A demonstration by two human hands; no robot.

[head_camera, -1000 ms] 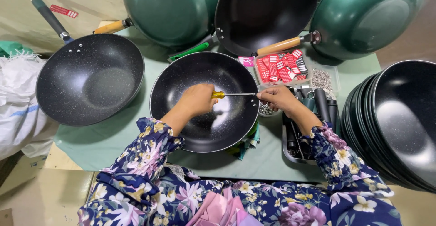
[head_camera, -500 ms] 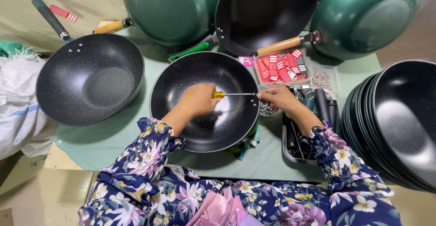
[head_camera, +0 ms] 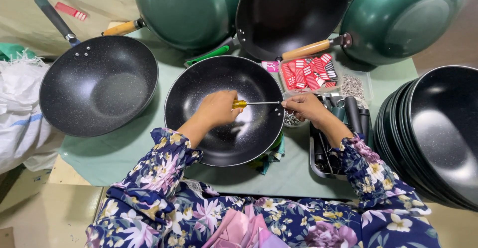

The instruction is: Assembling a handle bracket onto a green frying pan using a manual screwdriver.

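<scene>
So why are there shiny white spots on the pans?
Head view: light from above glares off the green pan and the stacked black pans; the middle black pan gleams palely under the sharp, unblurred hands, left and right, holding the screwdriver.

Lighting: bright, even, from overhead. Your view is sharp throughout, no motion blur. Glare: soft white sheen on the black pan (head_camera: pixel 224 109) under your hands and on the stacked pans (head_camera: pixel 438 133). Shadows: faint. Edges: bowed by wide-angle distortion.
</scene>
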